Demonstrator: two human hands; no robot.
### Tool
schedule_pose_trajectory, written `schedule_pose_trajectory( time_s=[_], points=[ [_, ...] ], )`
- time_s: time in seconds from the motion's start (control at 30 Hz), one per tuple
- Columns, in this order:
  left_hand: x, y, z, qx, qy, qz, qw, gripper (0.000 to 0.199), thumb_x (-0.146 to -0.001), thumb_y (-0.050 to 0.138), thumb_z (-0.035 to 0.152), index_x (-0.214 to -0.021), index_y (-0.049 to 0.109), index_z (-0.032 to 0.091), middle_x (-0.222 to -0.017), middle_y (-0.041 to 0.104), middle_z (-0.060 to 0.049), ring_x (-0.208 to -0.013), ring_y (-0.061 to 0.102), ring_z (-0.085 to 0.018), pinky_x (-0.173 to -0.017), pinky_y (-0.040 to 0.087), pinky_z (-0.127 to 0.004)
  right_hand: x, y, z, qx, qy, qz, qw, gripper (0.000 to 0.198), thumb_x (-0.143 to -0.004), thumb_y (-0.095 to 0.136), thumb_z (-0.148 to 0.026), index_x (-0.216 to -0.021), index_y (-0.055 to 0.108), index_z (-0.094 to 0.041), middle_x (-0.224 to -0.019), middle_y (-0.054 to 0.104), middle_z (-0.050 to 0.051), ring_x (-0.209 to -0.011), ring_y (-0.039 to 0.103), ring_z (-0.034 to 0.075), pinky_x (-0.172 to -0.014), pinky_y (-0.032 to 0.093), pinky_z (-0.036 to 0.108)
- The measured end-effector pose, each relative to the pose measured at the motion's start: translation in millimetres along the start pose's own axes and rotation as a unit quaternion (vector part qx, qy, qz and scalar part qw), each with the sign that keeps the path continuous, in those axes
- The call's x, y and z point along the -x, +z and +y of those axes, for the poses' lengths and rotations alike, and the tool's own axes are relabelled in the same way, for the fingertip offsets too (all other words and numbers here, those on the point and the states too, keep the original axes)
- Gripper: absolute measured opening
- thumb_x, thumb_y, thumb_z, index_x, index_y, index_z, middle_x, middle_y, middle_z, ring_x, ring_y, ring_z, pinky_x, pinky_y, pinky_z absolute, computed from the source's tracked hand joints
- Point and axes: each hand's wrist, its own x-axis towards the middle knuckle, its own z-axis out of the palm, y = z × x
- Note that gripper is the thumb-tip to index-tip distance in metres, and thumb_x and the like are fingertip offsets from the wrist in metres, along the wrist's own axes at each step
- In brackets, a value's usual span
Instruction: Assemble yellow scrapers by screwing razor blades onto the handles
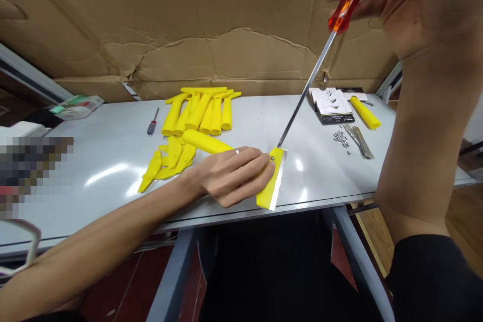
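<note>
My left hand (239, 176) is closed around a yellow scraper (267, 193), near the front edge of the table. The scraper's handle points to the upper left, and a thin metal blade runs along its right side. A small screw head shows on the yellow head beside my fingers. My right hand (392, 0), raised at the upper right, grips a screwdriver (311, 78) by its red see-through handle. Its long shaft slants down to the left, and the tip meets or nearly meets the upper end of the scraper head. Part of the scraper's handle is hidden by my left hand.
Several yellow handles (206, 110) lie at the back, with flat yellow pieces (169, 158) before them. A small screwdriver (152, 123) lies left of these. Rightward are white packets (332, 103), loose screws (340, 137), metal blades (360, 141) and one yellow handle (365, 112). Cardboard (226, 20) stands behind.
</note>
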Motion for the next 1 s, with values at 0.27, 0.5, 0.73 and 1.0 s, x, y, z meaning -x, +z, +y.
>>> schedule_pose_trajectory(
  time_s=[0.27, 0.5, 0.73, 1.0],
  points=[
    [12.8, 13.4, -19.6, 0.076, -0.043, 0.004, 0.996, 0.023, -0.089, 0.072, 0.044, -0.108, 0.082, 0.033, -0.108, 0.081, -0.01, -0.108, 0.078, -0.036, -0.084, 0.07, -0.053, 9.7, 26.3, -3.3, 0.035, 0.03, 0.01, 0.999, 0.01, -0.078, 0.053, -0.007, -0.072, 0.054, -0.014, -0.084, 0.074, 0.005, -0.091, 0.08, 0.029, -0.076, 0.073, 0.044],
    [23.6, 24.9, -17.2, 0.05, -0.085, 0.059, 0.993, 0.026, -0.096, 0.063, 0.035, -0.115, 0.081, 0.034, -0.117, 0.08, -0.009, -0.118, 0.076, -0.035, -0.1, 0.065, -0.059, 10.5, 32.5, -0.4, 0.034, 0.029, 0.017, 0.999, 0.016, -0.08, 0.053, -0.003, -0.072, 0.051, -0.016, -0.075, 0.07, 0.002, -0.085, 0.079, 0.027, -0.075, 0.073, 0.046],
    [17.0, 23.3, -33.6, 0.016, -0.032, -0.017, 0.999, 0.026, -0.093, 0.067, 0.031, -0.115, 0.081, 0.032, -0.113, 0.081, -0.009, -0.112, 0.078, -0.035, -0.089, 0.07, -0.054, 9.8, 29.0, 4.6, 0.052, 0.026, 0.001, 0.998, 0.018, -0.086, 0.051, -0.004, -0.079, 0.068, -0.008, -0.088, 0.075, 0.009, -0.087, 0.08, 0.028, -0.077, 0.072, 0.044],
    [-5.5, 10.6, -10.2, -0.354, 0.344, 0.172, 0.853, 0.017, -0.096, 0.06, 0.007, -0.098, 0.077, 0.011, -0.092, 0.079, -0.009, -0.078, 0.078, -0.019, -0.06, 0.068, -0.027, 13.2, 26.5, 1.7, 0.135, 0.006, -0.078, 0.988, 0.018, -0.097, 0.046, -0.01, -0.089, 0.062, -0.011, -0.094, 0.073, -0.003, -0.096, 0.077, 0.015, -0.079, 0.067, 0.027]
  ],
)
